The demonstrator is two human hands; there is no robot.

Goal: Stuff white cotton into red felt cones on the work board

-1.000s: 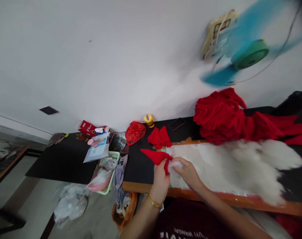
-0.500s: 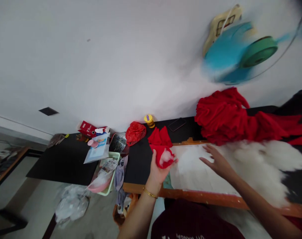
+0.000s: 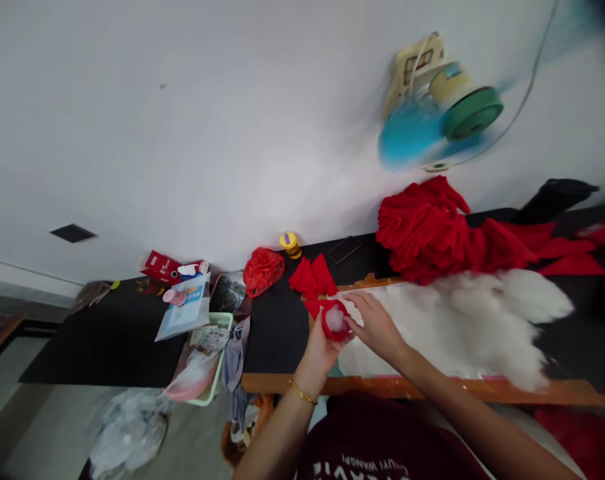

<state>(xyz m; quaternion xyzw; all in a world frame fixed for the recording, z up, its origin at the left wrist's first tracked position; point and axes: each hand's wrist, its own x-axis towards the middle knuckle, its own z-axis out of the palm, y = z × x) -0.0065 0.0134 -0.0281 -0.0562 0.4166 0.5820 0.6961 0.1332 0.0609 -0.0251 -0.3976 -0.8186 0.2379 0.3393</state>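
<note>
A small red fabric pouch rests in my left hand, whose fingers wrap round it from below. White fluffy stuffing shows in its round mouth, which faces up. My right hand has come to the right side of the mouth. Its thumb side touches or nearly touches the rim, and the other fingers stretch out above, apart from the thumb. Just behind the pouch lie more red fabric pieces. Under the right forearm is a white sheet, with a heap of loose white stuffing to the right.
Along the wall lie a big red fabric pile, a phone, a yellow-lidded jar and a red plastic bag. A pale green basket stands left of the bench. A blue fan hangs on the wall, its blades blurred.
My right hand has moved left from over the white sheet to the pouch's mouth. My left hand still holds the pouch, its mouth now rounder. The whole view has shifted slightly.
</note>
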